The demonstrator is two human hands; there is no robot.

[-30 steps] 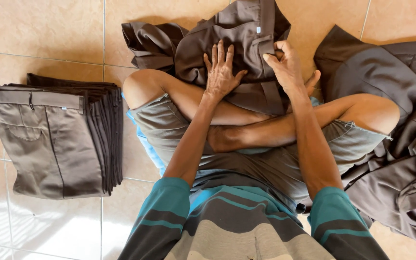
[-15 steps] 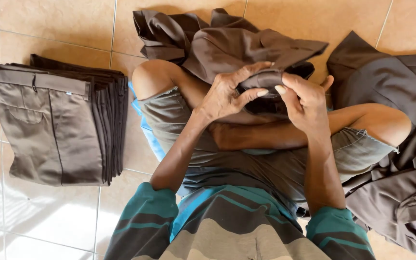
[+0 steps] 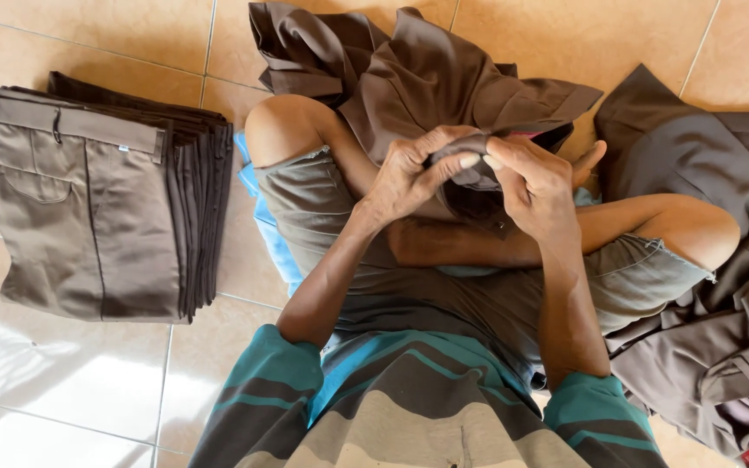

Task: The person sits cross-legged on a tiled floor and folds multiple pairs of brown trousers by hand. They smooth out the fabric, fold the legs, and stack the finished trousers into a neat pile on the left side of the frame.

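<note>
Head view, looking down: left hand (image 3: 405,178) and right hand (image 3: 535,186) meeting at frame centre above crossed legs, fingers (image 3: 452,163) of both clamped on one bunched fold of a brown garment (image 3: 444,87) trailing toward upper centre; folded trouser stack (image 3: 88,199) at left, loose pile (image 3: 713,260) at right, tiled floor (image 3: 114,43).

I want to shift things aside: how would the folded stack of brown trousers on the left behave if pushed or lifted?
The folded stack of brown trousers is soft cloth, so it would probably sag at the ends if lifted from the middle. Its many thin layers are stepped at the right edge, so a push might shear them apart. On the glossy tan floor tiles it would likely slide easily.
</note>
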